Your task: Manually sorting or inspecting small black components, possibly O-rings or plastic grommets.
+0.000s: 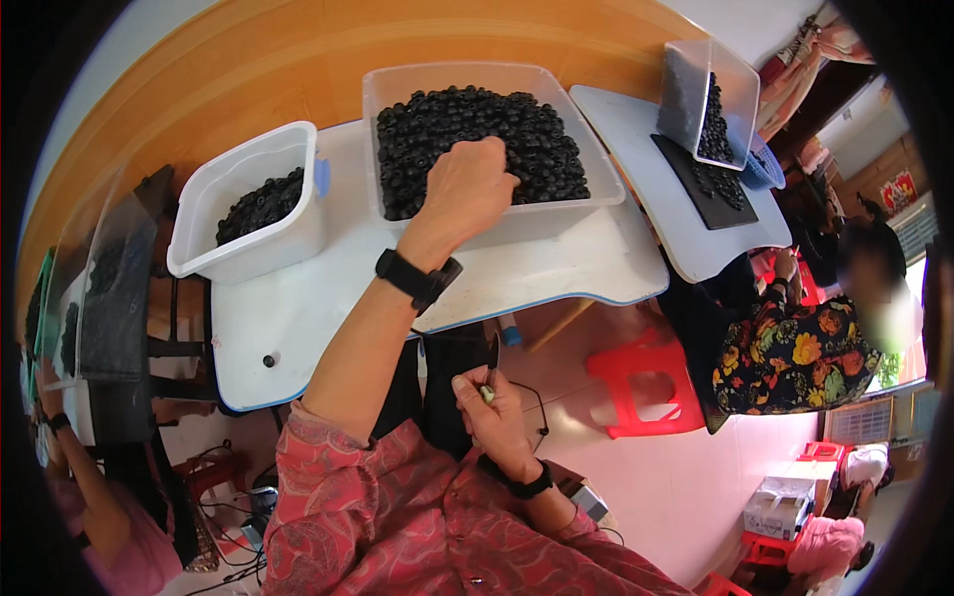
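Observation:
My left hand [472, 184] reaches into a large clear plastic bin [591, 202] filled with small round black parts [537, 149], some showing holes like rings. Its fingers are curled down against the parts; the fingertips are hidden, so what they grip does not show. In front of my body, below the table edge, my right hand [497, 422] is closed round a small knife [495, 353]. The blade points up, and a bit of pale green handle shows by the thumb. A single black part [268, 362] lies on the white table [298, 318] at the left.
A white tub [288, 243] with fewer black parts stands left of the bin. On the right-hand table, a clear bin [686, 99] lies tipped, spilling parts onto a dark board [691, 179] beside a blue basket [760, 169]. A red stool [646, 382] and co-workers are nearby.

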A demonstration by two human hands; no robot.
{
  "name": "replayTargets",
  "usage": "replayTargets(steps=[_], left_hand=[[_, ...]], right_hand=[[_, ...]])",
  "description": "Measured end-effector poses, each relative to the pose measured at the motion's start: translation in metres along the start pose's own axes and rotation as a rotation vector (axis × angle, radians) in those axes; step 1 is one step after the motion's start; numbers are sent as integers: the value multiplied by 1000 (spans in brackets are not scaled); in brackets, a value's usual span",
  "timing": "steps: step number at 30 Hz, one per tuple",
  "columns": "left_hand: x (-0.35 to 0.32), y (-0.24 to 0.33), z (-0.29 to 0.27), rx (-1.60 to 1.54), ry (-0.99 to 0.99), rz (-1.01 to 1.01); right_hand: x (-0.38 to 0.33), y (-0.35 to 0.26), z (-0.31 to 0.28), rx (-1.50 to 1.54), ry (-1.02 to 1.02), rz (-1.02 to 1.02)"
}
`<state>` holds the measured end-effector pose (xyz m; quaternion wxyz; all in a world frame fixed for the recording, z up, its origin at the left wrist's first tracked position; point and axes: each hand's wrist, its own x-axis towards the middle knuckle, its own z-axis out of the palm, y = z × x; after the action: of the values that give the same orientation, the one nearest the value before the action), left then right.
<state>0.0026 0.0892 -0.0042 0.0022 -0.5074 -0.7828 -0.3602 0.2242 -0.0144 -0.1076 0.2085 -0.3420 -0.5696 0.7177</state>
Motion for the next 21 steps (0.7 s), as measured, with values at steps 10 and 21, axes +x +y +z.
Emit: replayTargets(steps=[10,21], left_hand=[[-79,21,-31,-1290,179,-194],[-199,-18,5,-1551,-28,-588]], right_hand=[[5,2,-8,23,41,31],[13,-32,-2,213,88,-102]])
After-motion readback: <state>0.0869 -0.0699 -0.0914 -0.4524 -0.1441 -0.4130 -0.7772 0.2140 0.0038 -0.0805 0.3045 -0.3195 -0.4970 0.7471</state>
